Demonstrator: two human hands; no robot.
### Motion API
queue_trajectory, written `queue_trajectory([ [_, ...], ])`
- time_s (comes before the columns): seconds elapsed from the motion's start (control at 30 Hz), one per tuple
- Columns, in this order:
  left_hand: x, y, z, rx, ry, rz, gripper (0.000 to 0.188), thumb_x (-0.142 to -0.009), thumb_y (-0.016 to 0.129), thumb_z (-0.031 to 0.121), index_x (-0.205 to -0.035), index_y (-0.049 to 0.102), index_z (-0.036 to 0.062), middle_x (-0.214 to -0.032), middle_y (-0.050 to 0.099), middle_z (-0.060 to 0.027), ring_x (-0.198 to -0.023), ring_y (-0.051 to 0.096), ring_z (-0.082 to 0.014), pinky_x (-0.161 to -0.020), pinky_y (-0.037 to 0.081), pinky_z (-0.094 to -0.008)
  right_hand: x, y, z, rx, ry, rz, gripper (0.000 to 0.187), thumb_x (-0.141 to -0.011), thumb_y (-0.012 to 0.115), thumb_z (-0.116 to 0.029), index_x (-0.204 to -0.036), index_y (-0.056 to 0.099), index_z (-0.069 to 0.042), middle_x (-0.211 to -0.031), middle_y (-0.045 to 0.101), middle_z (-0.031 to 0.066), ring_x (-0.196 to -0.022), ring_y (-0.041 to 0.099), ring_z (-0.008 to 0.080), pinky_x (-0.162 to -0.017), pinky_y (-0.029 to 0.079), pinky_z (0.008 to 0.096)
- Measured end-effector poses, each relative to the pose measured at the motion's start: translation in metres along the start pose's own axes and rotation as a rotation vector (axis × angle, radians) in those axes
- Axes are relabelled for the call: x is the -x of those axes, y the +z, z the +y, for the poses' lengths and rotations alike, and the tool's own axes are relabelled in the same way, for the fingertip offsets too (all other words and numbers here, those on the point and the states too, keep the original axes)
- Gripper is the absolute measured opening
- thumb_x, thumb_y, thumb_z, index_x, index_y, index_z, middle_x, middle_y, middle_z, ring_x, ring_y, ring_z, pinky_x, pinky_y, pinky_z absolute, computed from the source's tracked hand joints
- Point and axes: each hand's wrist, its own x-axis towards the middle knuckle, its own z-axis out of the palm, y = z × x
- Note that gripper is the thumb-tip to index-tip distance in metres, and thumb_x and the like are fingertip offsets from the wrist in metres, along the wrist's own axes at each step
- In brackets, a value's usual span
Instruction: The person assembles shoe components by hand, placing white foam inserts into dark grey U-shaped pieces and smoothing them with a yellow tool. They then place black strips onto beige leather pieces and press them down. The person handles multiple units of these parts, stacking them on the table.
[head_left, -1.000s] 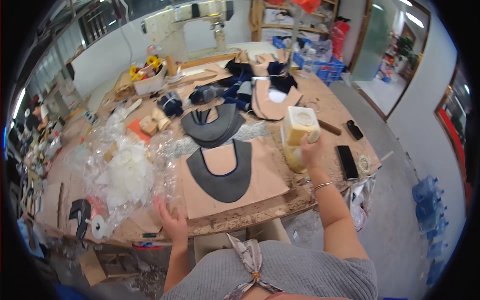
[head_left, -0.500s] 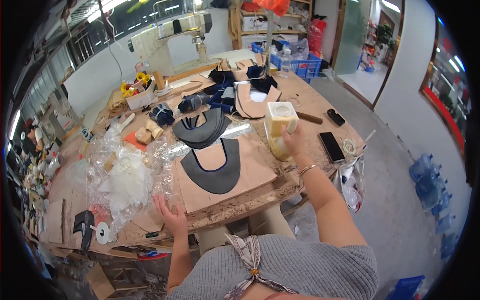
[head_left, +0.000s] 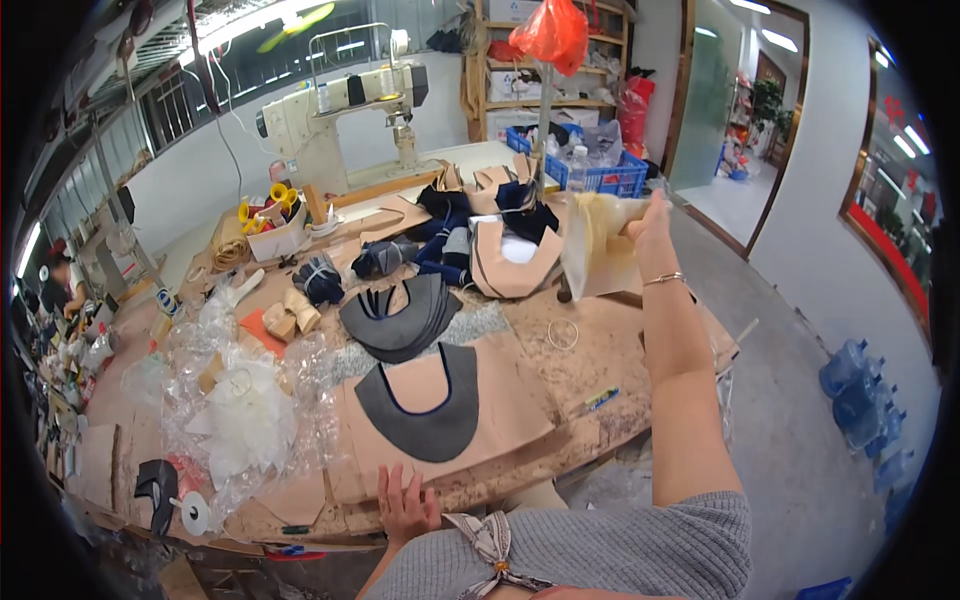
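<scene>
yellowed plastic jug [head_left: 598, 245] held in grip of right hand [head_left: 650, 228], with left hand [head_left: 406, 508] loosely spread at tan sheet [head_left: 515, 400].

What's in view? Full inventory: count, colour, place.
Table: one, brown, centre
Container: one, translucent yellowish, in right grip
U-shaped piece: one, dark grey, table front
Tan sheets: count unclear, tan, under that piece
U-shaped stack: one, dark grey, behind that piece
Bundles: several, navy and grey, mid-table
Clear plastic: one heap, transparent, table left
Pen: one, greenish, table front-right
Sewing machine: one, cream, far end
Red bag: one, red, hanging
Water jugs: several, blue, right floor
Co-worker: one, blurred, far left
Left grip: one, bare, near sheets' front edge
Right grip: one, bare, holding container
</scene>
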Motion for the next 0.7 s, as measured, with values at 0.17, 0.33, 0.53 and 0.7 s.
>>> queue_trajectory([
  [0.17,0.007,0.007,-0.005,-0.102,0.026,-0.024,0.035,-0.081,0.065,0.023,-0.113,0.063,0.0108,-0.125,0.055,-0.0167,-0.119,0.05,-0.0462,-0.093,0.048,-0.0532,-0.046,0.046,0.002,-0.239,-0.222,0.082,0.071,-0.098,0.043,-0.048,-0.144,0.023,0.001,-0.151,0.027,0.0145,-0.137,0.033,0.0305,-0.113,0.027,0.0461],
  [0.33,0.001,0.008,-0.002,-0.253,0.047,-0.056,0.036,-0.092,0.056,0.036,-0.115,0.059,0.0084,-0.125,0.054,-0.0195,-0.12,0.049,-0.0477,-0.096,0.048,-0.0513,-0.121,0.05,0.028,-0.323,-0.423,0.103,0.073,-0.099,0.038,-0.048,-0.148,0.019,0.003,-0.154,0.025,0.0152,-0.139,0.03,0.028,-0.115,0.021,0.0398],
  [0.53,0.002,0.012,0.009,-0.311,-0.068,-0.09,0.034,-0.092,0.058,0.035,-0.115,0.06,0.0099,-0.126,0.055,-0.0158,-0.121,0.05,-0.0441,-0.095,0.048,-0.0482,-0.212,-0.011,0.075,-0.196,-0.148,0.135,0.06,-0.098,0.046,-0.042,-0.136,0.033,0.003,-0.142,0.04,0.0191,-0.131,0.041,0.0346,-0.107,0.031,0.0587],
  [0.7,0.0,0.01,0.002,-0.271,-0.051,-0.132,0.032,-0.09,0.061,0.031,-0.115,0.061,0.0107,-0.126,0.055,-0.0158,-0.122,0.05,-0.044,-0.095,0.048,-0.049,-0.237,-0.045,0.034,-0.21,0.021,0.022,0.056,-0.099,0.044,-0.037,-0.136,0.03,0.003,-0.139,0.039,0.0231,-0.128,0.041,0.0409,-0.105,0.03,0.0645],
])
